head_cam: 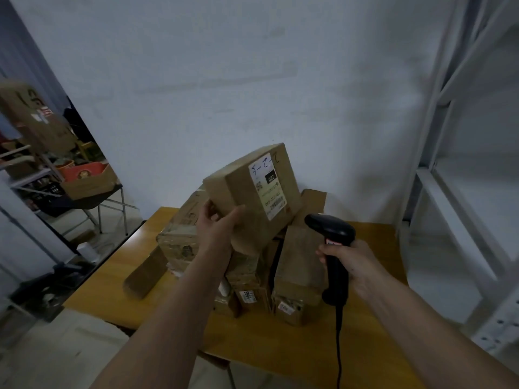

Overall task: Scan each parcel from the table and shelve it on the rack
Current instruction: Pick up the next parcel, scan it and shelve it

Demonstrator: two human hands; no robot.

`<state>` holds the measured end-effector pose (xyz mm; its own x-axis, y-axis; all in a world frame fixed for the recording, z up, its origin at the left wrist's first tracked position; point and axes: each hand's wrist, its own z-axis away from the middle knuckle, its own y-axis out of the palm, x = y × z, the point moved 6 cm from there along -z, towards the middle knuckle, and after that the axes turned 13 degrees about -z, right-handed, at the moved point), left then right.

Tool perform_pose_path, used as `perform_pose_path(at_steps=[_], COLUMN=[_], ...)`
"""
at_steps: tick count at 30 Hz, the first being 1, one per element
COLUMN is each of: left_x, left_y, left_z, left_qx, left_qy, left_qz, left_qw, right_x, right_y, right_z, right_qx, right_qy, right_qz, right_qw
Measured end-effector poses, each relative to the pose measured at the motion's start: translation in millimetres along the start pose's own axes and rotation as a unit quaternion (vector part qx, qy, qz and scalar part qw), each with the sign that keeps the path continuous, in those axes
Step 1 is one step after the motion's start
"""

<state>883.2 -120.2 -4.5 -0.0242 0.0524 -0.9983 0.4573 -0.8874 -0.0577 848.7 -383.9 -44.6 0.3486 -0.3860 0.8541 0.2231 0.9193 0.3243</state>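
Cardboard parcel [252,192] held up tilted above the pile of boxes [252,273] on the yellow wooden table [373,346], left hand [217,227] gripping its lower left corner, white shipping label [268,186] facing camera. Right hand [351,262] has fingers wrapped round the black corded barcode scanner [334,248], just right of the parcel. White metal rack [460,192] stands at right.

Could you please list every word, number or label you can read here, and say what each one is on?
"220": black patch on the white label of the box that the left hand holds.
Handwritten marks atop that label: unclear, perhaps "2-2-5".
"6008": sticker on a lower box on the table.
Other label print, the scanner sticker and far box markings: too blurred.
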Motion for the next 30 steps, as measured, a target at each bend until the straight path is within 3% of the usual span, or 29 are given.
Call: perform_pose_path(at_steps=[4,9,18,24,30], left_x=[15.8,20.8,6.2,-11.1,-13.5], left_y=[10.7,19.4,9.5,12.3,13.4], left_z=[12.0,29.1,18.7,18.4,20.4], left_qx=[0.071,0.155,0.132,0.155,0.166], left_qy=[-0.138,-0.177,-0.126,-0.072,-0.068], left_qz=[0.116,0.131,0.111,0.088,0.079], left_qw=[0.981,0.963,0.977,0.981,0.981], right_x=[11.2,24.7,37.7,32.2,31.1], right_y=[-2.4,-0.9,-3.4,-5.5,-12.5], right_z=[12.2,27.4,47.8,55.3,60.0], right_qx=[0.015,0.034,0.059,0.067,0.064], right_qy=[-0.017,-0.069,-0.191,-0.175,-0.163], right_qz=[0.006,0.086,0.269,0.241,0.212], right_qw=[1.000,0.993,0.942,0.952,0.961])
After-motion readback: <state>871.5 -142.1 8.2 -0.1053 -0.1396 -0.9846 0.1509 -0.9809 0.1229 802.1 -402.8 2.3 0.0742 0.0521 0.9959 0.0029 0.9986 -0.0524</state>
